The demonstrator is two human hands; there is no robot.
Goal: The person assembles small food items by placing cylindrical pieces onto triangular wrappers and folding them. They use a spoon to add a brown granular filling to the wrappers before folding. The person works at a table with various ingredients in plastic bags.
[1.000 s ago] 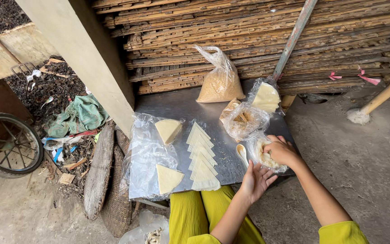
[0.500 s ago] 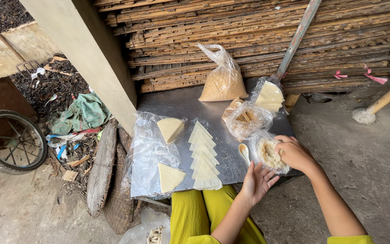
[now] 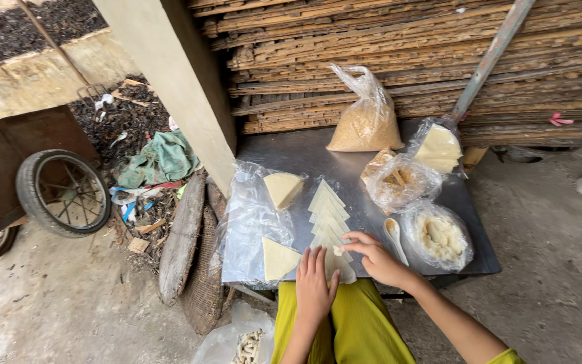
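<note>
Item: row of pale triangular dough wrappers, laid overlapping on a grey metal tabletop, running from centre toward 6 o'clock. The nearest wrapper is partly covered by both hands; a small dab of something sits on it, too small to identify.

Left hand: flat, fingers extended and released, pressing the near end of the row at its 7 o'clock side.

Right hand: fingers curled down onto the same wrapper from 4 o'clock; whether they pinch it cannot be told.

At 3 o'clock of the row: white spoon, then an open plastic bag of whitish filling. At 1 o'clock: bag of brownish filling; beyond it, bagged stack of wrappers. At 12 o'clock: knotted bag of tan grain, contents indistinct.

At 9 o'clock: clear plastic sheet bearing two wrapper stacks.

Foreground: yellow trousers, cut off by the frame edge. Far 9 o'clock: cart wheel, partly cropped.
</note>
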